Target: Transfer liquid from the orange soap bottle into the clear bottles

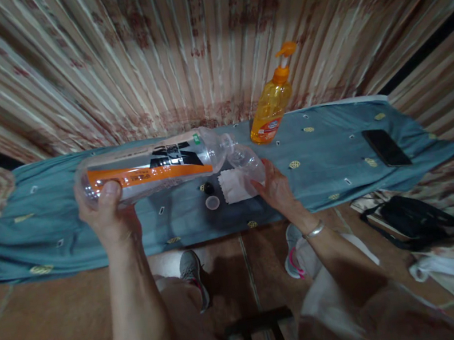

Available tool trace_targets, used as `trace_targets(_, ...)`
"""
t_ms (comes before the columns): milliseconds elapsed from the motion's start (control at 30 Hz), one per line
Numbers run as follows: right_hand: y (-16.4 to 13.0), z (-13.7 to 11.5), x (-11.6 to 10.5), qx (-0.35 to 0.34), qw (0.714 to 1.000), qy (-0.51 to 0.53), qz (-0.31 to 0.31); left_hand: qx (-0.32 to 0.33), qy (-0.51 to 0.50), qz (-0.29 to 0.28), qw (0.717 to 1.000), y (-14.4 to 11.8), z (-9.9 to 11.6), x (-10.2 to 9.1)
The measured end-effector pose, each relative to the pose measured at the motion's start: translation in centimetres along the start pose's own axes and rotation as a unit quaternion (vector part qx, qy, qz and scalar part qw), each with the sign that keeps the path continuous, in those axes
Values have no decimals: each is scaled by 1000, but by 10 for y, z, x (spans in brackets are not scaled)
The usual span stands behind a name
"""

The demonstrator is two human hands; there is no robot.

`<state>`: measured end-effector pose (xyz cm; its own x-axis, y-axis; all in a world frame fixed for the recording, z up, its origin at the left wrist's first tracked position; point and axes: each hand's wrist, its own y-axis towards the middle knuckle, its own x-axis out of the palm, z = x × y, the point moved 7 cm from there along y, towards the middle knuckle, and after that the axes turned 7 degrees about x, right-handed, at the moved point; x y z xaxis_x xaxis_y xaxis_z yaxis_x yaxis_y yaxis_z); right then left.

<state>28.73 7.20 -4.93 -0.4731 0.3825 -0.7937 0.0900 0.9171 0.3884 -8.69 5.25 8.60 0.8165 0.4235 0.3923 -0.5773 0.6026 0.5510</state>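
Observation:
My left hand [106, 213] grips a large clear plastic bottle [152, 168] with an orange and black label, held on its side above a blue-grey cloth [329, 158]. Its open neck points right and meets the mouth of a small clear bottle [247, 163]. My right hand [273, 188] holds that small bottle tilted. Below the bottles, on the cloth, lie a white tissue [233, 186], a black cap [208, 187] and a small clear cap [212, 202].
An orange pump bottle [272, 104] stands at the back of the cloth against a striped curtain. A black phone [386, 147] lies on the cloth at the right. A black bag [413, 220] sits on the floor at the right. My shoes [194, 271] rest on brown tiles.

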Motion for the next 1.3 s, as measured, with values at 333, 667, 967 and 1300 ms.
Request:
trace_targets(333, 0, 1, 1, -4, 1000, -12, 5, 5, 25, -25, 999, 2, -2, -2)
trace_targets(667, 0, 1, 1, 1, 1000, -18, -6, 11, 28, -39, 999, 3, -3, -2)
trace_targets(967, 0, 1, 1, 11, 1000, -11, -10, 8, 40, -42, 998, 2, -2, 0)
trace_targets(1300, 1, 2, 2, 15, 1000, -2, -16, 11, 25, -29, 999, 2, -2, -1)
